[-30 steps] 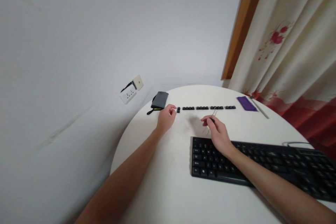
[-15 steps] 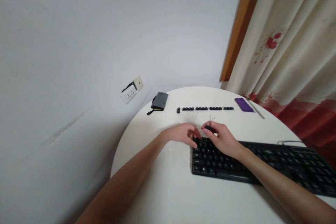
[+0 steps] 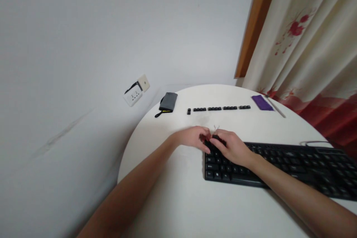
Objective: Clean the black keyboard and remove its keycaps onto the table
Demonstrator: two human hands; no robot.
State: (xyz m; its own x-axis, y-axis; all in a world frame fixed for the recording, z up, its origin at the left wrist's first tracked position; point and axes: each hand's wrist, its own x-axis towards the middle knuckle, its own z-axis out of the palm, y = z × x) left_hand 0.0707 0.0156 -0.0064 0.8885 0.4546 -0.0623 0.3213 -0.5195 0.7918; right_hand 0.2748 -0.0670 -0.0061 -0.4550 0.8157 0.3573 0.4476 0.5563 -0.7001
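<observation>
My right hand [image 3: 230, 147] is closed around the black handle of a wire keycap puller [image 3: 216, 128], whose thin curled wire ends stick up past the fingers. It is held low over the upper left keys of a black keyboard [image 3: 237, 183]; the puller's lower end is hidden by my fingers. At the keyboard's upper left corner, my left hand [image 3: 196, 138] has its thumb and curled fingers around the edge, close beside my right fingertips. Several loose black keycaps [image 3: 214, 108] lie in a row of small groups beyond the hands, with a stacked pair [image 3: 189, 111] at the left end.
The round white table [image 3: 167, 193] stands against a wall with a socket [image 3: 133, 95]. A grey pouch [image 3: 169, 102] lies at the back left. A purple cloth packet [image 3: 262, 102] and a thin stick [image 3: 275, 106] lie at the back right, near a curtain [image 3: 301, 55].
My right hand and the keycap puller have moved down and slightly left onto the keys, closer to my left hand. The left hand stays at the corner; the view has shifted slightly.
</observation>
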